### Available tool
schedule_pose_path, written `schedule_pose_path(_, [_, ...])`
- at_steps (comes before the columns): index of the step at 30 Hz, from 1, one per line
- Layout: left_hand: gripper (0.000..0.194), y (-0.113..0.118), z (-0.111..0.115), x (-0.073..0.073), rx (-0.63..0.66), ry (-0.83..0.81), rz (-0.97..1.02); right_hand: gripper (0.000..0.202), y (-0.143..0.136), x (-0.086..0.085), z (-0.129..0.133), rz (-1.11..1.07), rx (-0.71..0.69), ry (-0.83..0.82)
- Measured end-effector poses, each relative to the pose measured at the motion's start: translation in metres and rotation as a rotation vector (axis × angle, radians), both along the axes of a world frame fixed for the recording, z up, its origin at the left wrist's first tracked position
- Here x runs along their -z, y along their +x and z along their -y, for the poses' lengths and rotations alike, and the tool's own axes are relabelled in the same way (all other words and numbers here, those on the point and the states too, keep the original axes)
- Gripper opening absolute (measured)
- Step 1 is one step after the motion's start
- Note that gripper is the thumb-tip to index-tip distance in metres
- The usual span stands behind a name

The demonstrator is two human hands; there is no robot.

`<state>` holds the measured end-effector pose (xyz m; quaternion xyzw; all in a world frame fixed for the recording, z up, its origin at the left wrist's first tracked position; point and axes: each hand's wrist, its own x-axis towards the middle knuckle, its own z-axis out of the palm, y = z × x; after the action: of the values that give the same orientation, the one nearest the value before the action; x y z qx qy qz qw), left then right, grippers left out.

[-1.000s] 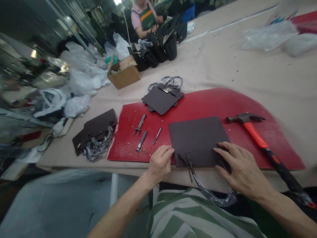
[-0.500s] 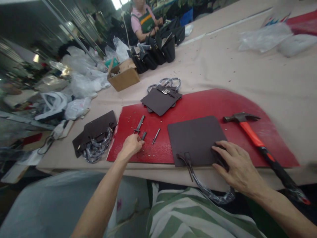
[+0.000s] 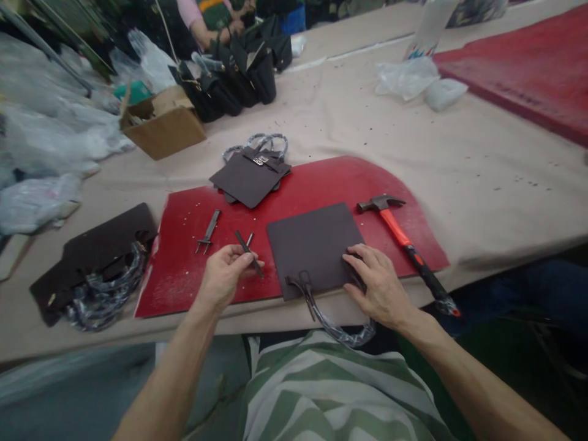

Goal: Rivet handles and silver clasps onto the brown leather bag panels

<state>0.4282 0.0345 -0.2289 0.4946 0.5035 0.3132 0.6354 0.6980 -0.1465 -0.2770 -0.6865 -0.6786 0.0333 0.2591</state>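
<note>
My left hand (image 3: 223,275) pinches a slim dark metal punch (image 3: 249,253) between thumb and fingers, just above the red board (image 3: 312,177). A brown leather bag panel (image 3: 316,245) lies flat on the board. Its plastic-wrapped handle (image 3: 342,332) hangs in a loop over the table edge. My right hand (image 3: 374,285) lies at the panel's right edge, with thumb and fingers around the dark end of the handle, which the hand partly hides. A pronged metal tool (image 3: 210,229) and a thin metal rod (image 3: 250,238) lie near my left hand.
A claw hammer (image 3: 399,236) lies right of the panel. Stacked brown panels (image 3: 250,177) sit behind; more panels with wrapped handles (image 3: 105,245) lie left. Farther back are a cardboard box (image 3: 165,131), black bags (image 3: 239,73), a co-worker's arm (image 3: 206,33) and another red board (image 3: 528,67).
My left hand has picked up the dark punch from the board and moved right with it, nearer the panel. My right hand stays at the panel's edge. The view has shifted.
</note>
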Motion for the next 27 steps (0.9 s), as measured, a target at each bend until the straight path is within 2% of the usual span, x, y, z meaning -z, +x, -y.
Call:
schedule_pose_path(5, [0.042, 0.056, 0.033, 0.023, 0.057, -0.055, 0.251, 0.047, -0.005, 0.0, 0.001, -0.006, 0.021, -0.024])
schedule_pose_path(11, [0.038, 0.088, 0.047, 0.041, 0.125, 0.162, 0.28, 0.046, -0.012, 0.0, 0.004, -0.03, 0.041, -0.038])
schedule_pose_path(16, [0.03, 0.087, 0.056, 0.047, 0.217, 0.298, 0.19, 0.044, -0.013, -0.001, 0.006, -0.098, 0.049, -0.01])
schedule_pose_path(20, [0.015, 0.077, 0.06, 0.047, 0.298, 0.411, 0.084, 0.033, -0.018, -0.002, 0.012, -0.217, 0.156, 0.163])
schedule_pose_path(23, [0.014, 0.071, 0.061, 0.049, 0.286, 0.459, 0.071, 0.025, -0.023, -0.001, 0.019, -0.263, 0.273, 0.261])
schedule_pose_path(27, [0.016, 0.067, 0.063, 0.053, 0.26, 0.47, 0.07, 0.018, -0.024, 0.001, 0.029, -0.291, 0.357, 0.292])
